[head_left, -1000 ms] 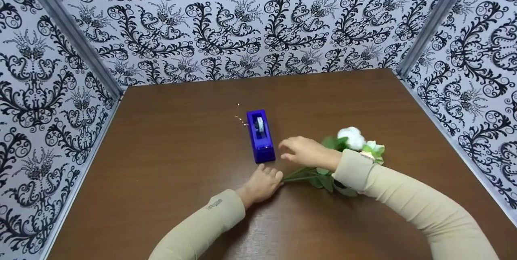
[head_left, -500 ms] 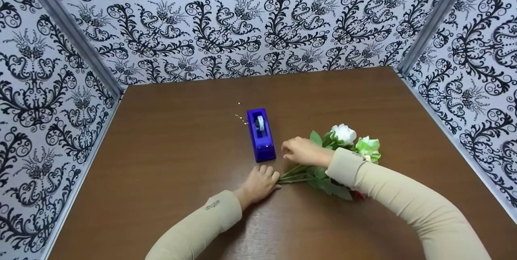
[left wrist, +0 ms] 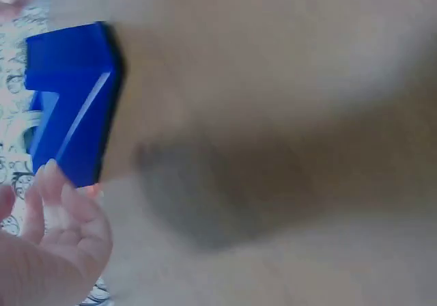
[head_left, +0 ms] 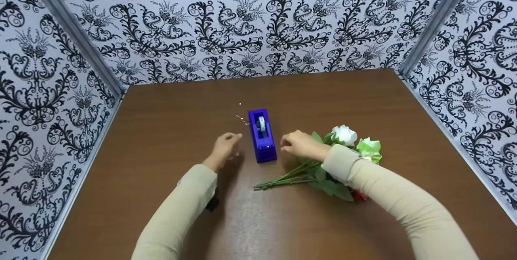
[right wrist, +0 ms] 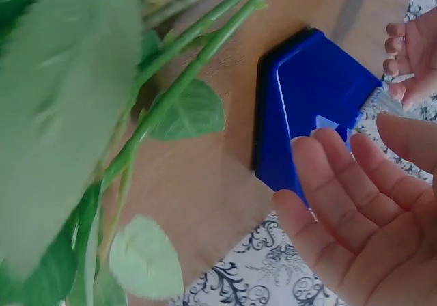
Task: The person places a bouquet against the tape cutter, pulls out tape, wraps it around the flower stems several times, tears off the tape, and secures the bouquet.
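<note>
From here, the glossy blue plastic tape dispenser (head_left: pixel 263 141) sits near the middle of the brown wooden tabletop (head_left: pixel 161 139), long axis running from far edge toward near edge. The left hand (head_left: pixel 224 147), thumb and fingers apart, hovers just left; the right hand (head_left: pixel 301 145), fingers loosely bent, holding nothing I can see, looks slightly nearer, on its right-edge side. Green-stemmed white-and-red flowers (head_left: pixel 333 187) lie beneath that forearm. I can read no lettering.
</note>
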`<state>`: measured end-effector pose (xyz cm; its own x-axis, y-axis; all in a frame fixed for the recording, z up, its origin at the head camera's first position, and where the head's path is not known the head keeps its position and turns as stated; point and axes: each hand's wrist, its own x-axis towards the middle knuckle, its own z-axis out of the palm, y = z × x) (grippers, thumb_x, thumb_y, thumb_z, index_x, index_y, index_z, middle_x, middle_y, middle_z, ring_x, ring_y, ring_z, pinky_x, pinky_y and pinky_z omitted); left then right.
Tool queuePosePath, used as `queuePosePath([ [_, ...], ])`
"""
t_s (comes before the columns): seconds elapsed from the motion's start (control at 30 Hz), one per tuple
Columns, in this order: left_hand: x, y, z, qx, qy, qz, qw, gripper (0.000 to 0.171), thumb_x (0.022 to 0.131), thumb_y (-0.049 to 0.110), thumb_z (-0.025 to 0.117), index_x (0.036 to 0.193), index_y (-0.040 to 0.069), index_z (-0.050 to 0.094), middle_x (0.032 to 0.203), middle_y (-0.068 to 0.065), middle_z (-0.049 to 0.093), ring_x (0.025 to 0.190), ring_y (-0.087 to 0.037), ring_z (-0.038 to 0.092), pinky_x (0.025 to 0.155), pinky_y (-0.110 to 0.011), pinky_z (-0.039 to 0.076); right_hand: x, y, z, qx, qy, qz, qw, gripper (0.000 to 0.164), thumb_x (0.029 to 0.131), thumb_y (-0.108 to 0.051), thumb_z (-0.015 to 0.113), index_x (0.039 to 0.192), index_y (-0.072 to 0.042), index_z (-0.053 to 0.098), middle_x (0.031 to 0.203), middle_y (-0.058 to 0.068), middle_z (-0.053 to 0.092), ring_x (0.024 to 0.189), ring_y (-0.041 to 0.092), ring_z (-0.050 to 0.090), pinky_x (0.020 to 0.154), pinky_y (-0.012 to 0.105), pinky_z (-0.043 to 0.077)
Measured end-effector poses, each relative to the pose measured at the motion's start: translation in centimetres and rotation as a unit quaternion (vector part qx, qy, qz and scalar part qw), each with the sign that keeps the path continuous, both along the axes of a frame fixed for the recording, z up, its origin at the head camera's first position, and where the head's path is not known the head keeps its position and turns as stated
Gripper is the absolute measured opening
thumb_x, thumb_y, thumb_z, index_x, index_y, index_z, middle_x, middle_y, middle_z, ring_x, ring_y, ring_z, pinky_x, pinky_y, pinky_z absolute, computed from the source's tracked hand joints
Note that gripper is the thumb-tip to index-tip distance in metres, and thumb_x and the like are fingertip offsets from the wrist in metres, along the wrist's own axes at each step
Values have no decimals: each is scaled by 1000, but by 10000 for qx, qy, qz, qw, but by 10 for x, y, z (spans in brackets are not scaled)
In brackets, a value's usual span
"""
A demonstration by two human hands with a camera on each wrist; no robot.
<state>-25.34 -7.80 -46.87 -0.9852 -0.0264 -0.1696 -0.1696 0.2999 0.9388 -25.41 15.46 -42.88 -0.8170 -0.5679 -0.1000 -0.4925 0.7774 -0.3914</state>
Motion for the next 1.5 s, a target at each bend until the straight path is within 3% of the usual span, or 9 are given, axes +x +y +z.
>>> queuePosePath([
  [0.07, 0, 7, 1, 472, -457, 117, 9978, 29, 87, 21, 61, 102, -3, 62, 71, -1, 52, 52, -10, 48, 53, -26, 47, -5, -6, -4, -325, -34, -214, 9992, 16, 87, -12, 60, 93, 0, 67, 90, 12, 68, 80, 24, 62, 69, 35, 50],
  [0.27, -1, 35, -4, 587, -800, 51, 9951, 23, 82, 14, 64, 97, -3, 66, 57, 3, 47, 48, -8, 44, 46, -21, 41, -19, -20, -18, -1333, -432, -1175, 9831, 22, 86, -17, 62, 94, 2, 67, 94, 15, 68, 88, 26, 62, 78, 37, 49],
  [0.4, -3, 46, -4, 268, -948, -3, 9951, 23, 82, 16, 64, 96, -2, 67, 52, 5, 41, 42, -7, 40, 42, -19, 35, -22, -24, -24, -1385, -871, -1677, 9722, 25, 84, -20, 64, 92, 3, 69, 94, 14, 68, 81, 20, 60, 73, 32, 49],
  [0.53, -5, 46, -3, -166, -1162, -181, 9929, 22, 84, 24, 64, 90, 3, 66, 54, 2, 45, 42, -9, 45, 47, -24, 41, -24, -27, -27, -1542, -1252, -2010, 9592, 24, 84, -20, 64, 91, 3, 70, 95, 14, 68, 76, 14, 55, 71, 29, 46],
  [0.63, -5, 43, -4, -237, -1372, -438, 9893, 23, 86, 30, 62, 84, 7, 62, 62, 0, 50, 48, -12, 52, 56, -31, 46, -24, -28, -29, -1882, -1719, -2192, 9418, 24, 83, -17, 63, 93, 4, 68, 92, 9, 67, 76, 13, 52, 75, 32, 48],
  [0.73, -6, 40, -4, -392, -1396, -703, 9869, 24, 88, 33, 60, 81, 9, 59, 67, -1, 52, 53, -14, 55, 59, -34, 47, -24, -28, -31, -2266, -2228, -2383, 9177, 21, 83, -15, 62, 92, 3, 67, 83, 1, 61, 74, 12, 49, 76, 38, 50],
  [0.97, -9, 40, -2, -780, -1187, -932, 9855, 25, 90, 32, 57, 82, 8, 60, 60, -1, 50, 51, -18, 59, 53, -33, 46, -23, -31, -29, -2917, -2908, -2647, 8720, 14, 82, -13, 61, 71, -5, 61, 52, -7, 40, 48, 7, 37, 54, 27, 42],
  [1.2, -5, 39, -1, -826, -920, -1027, 9870, 26, 92, 30, 53, 82, 7, 58, 61, -3, 53, 48, -18, 57, 48, -31, 45, -24, -38, -23, -3026, -3111, -2874, 8538, 13, 82, -14, 63, 73, -5, 63, 47, -6, 36, 43, 6, 33, 48, 23, 35],
  [1.5, -1, 43, -2, -722, -806, -1117, 9878, 26, 95, 27, 49, 81, 6, 54, 55, -1, 56, 45, -16, 53, 48, -33, 45, -30, -36, -6, -3841, -3777, -3085, 7840, 16, 84, -11, 58, 72, -7, 48, 50, -7, 32, 43, 4, 29, 43, 19, 31],
])
